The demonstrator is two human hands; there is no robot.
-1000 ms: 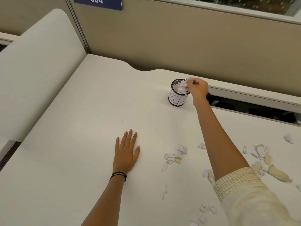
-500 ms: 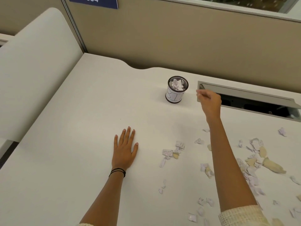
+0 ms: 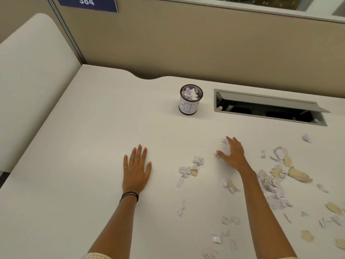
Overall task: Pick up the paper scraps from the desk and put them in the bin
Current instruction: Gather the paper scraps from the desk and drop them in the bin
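Observation:
A small black mesh bin (image 3: 190, 107) with a white label stands at the back of the white desk (image 3: 93, 146), with crumpled white paper inside. My left hand (image 3: 137, 169) lies flat on the desk, fingers apart, holding nothing. My right hand (image 3: 232, 153) is spread low over the desk, its fingertips at two small white scraps (image 3: 225, 141). Several white and tan paper scraps (image 3: 188, 170) lie scattered between my hands. A denser heap of scraps (image 3: 276, 176) sits to the right of my right forearm.
An open cable hatch (image 3: 268, 107) with a raised grey lid is cut into the desk right of the bin. A beige partition wall (image 3: 205, 43) runs behind. A white side panel (image 3: 28, 81) stands at the left.
My right hand dropped its scraps into the bin, then drew back toward me and came down spread over scraps on the desk. The left hand stayed flat.

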